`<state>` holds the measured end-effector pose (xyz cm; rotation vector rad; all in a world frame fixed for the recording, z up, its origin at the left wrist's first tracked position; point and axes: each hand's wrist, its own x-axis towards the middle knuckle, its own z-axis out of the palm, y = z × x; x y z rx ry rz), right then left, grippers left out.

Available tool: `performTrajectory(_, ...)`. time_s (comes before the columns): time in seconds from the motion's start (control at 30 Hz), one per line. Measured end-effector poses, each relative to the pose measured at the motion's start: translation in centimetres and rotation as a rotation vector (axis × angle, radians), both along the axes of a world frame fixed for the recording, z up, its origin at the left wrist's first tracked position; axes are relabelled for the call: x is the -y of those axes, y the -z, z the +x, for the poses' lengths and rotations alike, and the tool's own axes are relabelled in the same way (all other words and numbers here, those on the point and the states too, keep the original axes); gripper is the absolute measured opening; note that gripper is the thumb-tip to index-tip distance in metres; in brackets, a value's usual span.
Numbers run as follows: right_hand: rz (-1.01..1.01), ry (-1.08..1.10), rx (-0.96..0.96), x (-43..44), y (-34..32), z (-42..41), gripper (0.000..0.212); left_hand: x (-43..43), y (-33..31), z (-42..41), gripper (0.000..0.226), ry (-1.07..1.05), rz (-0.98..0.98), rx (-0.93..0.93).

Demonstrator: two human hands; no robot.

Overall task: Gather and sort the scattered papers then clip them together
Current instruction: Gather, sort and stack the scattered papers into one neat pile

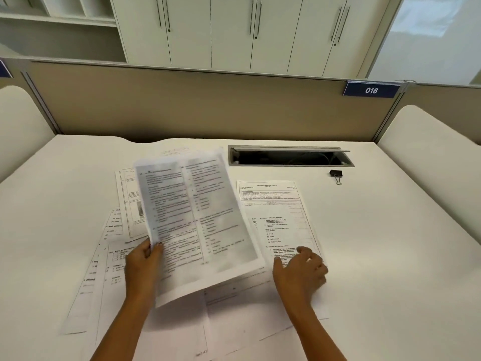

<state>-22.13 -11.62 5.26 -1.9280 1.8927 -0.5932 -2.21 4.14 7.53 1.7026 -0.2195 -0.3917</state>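
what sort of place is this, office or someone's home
Most likely an office or study-hall workstation, not a home: the desk is fenced by a partition bearing a numbered sign, 016, has a cable hatch set into it, and faces a row of cabinets.

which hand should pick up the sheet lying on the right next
Right, probably. The right hand lies over the near end of that sheet and holds nothing; the left hand is occupied, pinching the raised page.
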Motion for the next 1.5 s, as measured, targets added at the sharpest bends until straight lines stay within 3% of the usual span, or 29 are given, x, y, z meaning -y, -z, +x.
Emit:
performTrajectory(0.1,0.115,0.024,-0.307,0.2,0.0,-1.2,0.078,-0.8,0.2,0.3,0.029,-0.016,-0.032,-0.098)
performTrajectory(0.23,0.171,0.033,-0.352,1.2,-0.2,-1.7,0.08,-1.3,0.9,0.3,0.029,-0.045,-0.036,-0.176)
performTrajectory(0.37,0.256,-0.023,-0.208,2.8,0.2,-2.4,0.069,-1.4,1.4,0.3,0.03,-0.051,-0.038,-0.2)
performTrajectory(0.5,0.167,-0.059,0.198,3.8,0.0,-2.7,0.018,-1.2,1.6,0.4,0.03,-0.049,-0.036,-0.206)
performTrajectory(0.67,0.045,-0.029,0.367,6.2,-1.1,-1.1,0.013,-0.8,1.6,0.3,0.03,-0.033,-0.051,-0.211)
performTrajectory(0.8,0.082,0.013,0.29,9.2,-0.8,0.7,0.016,-0.4,1.6,0.2,0.029,-0.016,-0.04,-0.207)
performTrajectory(0.9,0.109,0.088,-0.081,10.0,-0.3,1.7,0.027,-0.2,1.6,0.1,0.029,-0.007,-0.038,-0.21)
performTrajectory(0.97,0.128,0.129,-0.187,10.0,-0.4,2.3,0.027,-0.1,1.7,0.1,0.029,-0.006,-0.029,-0.205)
performTrajectory(1.13,0.156,0.101,-0.006,10.7,-0.3,2.8,0.027,-0.1,1.8,0.2,0.023,-0.008,-0.023,-0.204)
performTrajectory(1.33,-0.021,0.144,0.195,10.9,-2.0,0.7,0.018,-0.3,1.8,0.5,0.027,-0.017,-0.016,-0.178)
performTrajectory(1.5,-0.492,0.089,0.151,9.4,-6.5,0.1,0.012,-0.3,2.3,0.8,0.029,-0.02,0.029,-0.139)
